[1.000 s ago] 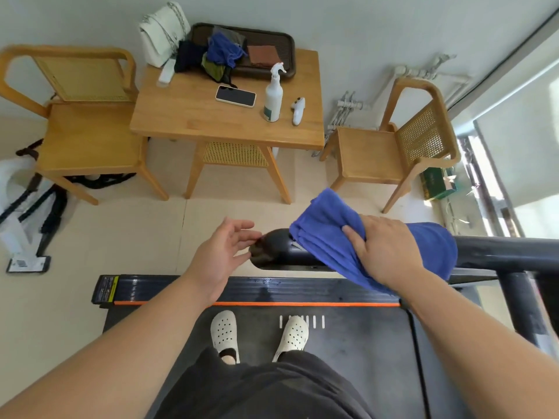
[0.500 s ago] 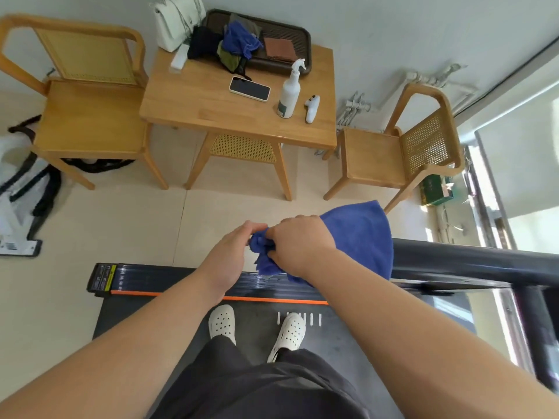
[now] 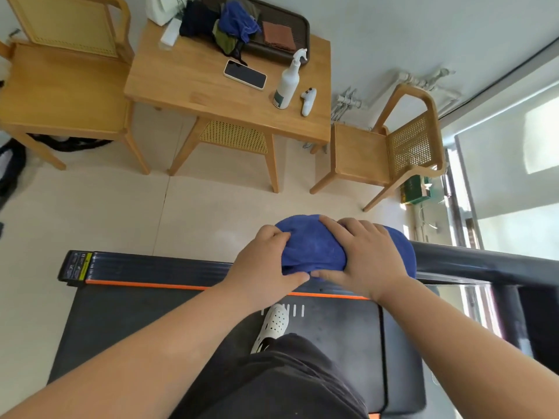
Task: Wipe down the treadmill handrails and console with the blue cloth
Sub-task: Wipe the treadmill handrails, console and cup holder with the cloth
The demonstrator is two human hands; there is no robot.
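Over the handrail (image 3: 472,263) end, left hand (image 3: 263,267) and right hand (image 3: 366,258) clutch the bunched, domed blue cloth (image 3: 311,246).

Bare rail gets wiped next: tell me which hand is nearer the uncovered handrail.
Right. The right hand grips the blue cloth just beside the bare handrail; the left hand holds the cloth's other side, farther from it.

Blue cloth (image 3: 314,252): plush, deep blue, bunched into a rounded mound, draped over and hiding the free end of the handrail.

Handrail (image 3: 484,263): thick glossy black tube, roughly level, running rightward from under the cloth, above the orange-striped end of the treadmill deck (image 3: 151,328).
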